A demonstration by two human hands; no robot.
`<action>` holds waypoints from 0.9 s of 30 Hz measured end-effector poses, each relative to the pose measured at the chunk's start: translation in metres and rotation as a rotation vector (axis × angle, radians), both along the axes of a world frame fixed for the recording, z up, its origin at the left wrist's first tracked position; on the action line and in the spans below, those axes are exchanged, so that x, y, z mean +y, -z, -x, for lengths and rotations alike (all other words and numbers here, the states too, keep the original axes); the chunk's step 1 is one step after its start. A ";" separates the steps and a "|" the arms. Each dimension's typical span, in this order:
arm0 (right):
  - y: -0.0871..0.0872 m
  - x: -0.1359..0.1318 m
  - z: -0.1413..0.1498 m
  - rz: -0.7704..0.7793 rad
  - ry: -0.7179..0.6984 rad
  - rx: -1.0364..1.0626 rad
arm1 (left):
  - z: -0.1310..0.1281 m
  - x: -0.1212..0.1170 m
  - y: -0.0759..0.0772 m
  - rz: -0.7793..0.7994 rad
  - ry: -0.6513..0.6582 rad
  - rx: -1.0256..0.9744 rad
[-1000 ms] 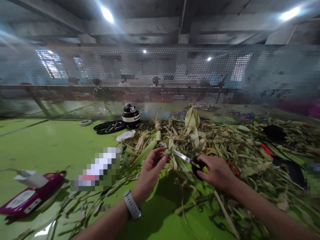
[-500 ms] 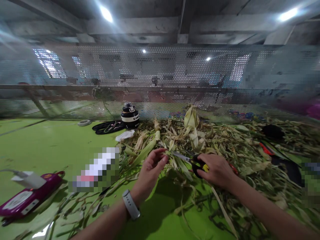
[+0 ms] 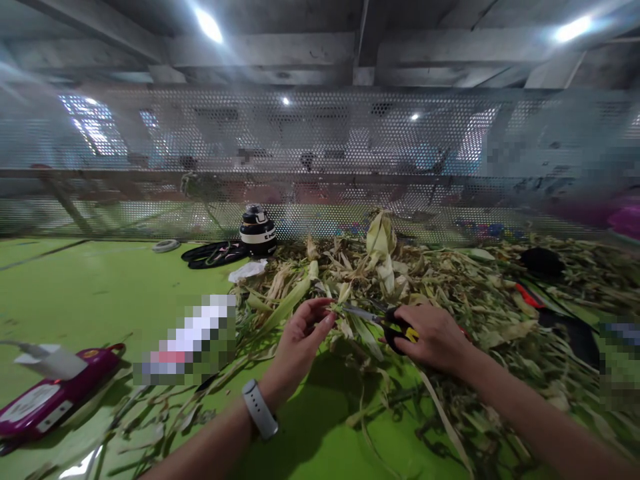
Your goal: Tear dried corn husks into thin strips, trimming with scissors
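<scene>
My left hand (image 3: 300,340), with a pale watch (image 3: 261,409) on its wrist, pinches a small green corn husk piece (image 3: 342,301) between thumb and fingertips. My right hand (image 3: 434,335) is wrapped round the black and yellow handles of a pair of scissors (image 3: 367,315). Their blades point left and meet the husk close to my left fingertips; how far apart the blades are is hard to make out. Behind both hands spreads a heap of dry corn husks (image 3: 450,277). One large folded husk (image 3: 381,237) stands upright in it.
A black bottle (image 3: 257,239) stands by the perforated panel (image 3: 320,133), beside a black pouch (image 3: 213,255) and a white tissue (image 3: 249,271). On the green table (image 3: 100,287) lie a tape roll (image 3: 166,246) and a purple power strip (image 3: 60,393) at left. A blurred-out patch covers something left of centre.
The whole view has shifted slightly. Both hands, the scissors and the held husk keep nearly the same positions, and no clear movement of the blades shows.
</scene>
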State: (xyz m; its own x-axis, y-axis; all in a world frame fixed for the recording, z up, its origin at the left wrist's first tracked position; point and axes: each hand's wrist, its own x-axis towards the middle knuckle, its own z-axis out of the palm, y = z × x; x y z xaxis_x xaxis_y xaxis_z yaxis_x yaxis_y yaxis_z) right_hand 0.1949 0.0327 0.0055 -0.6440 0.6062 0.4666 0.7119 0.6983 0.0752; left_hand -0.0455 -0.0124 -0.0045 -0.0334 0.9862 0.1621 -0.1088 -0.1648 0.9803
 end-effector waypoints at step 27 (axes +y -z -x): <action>0.000 0.000 -0.001 -0.009 -0.020 0.017 | 0.000 0.000 -0.002 -0.050 0.014 0.074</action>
State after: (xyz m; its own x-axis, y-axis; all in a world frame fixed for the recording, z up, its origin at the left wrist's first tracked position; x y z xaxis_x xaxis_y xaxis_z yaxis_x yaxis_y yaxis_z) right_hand 0.1956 0.0330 0.0053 -0.6476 0.5891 0.4833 0.6993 0.7115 0.0697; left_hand -0.0458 -0.0129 -0.0030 -0.0054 0.9771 0.2129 -0.0390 -0.2130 0.9763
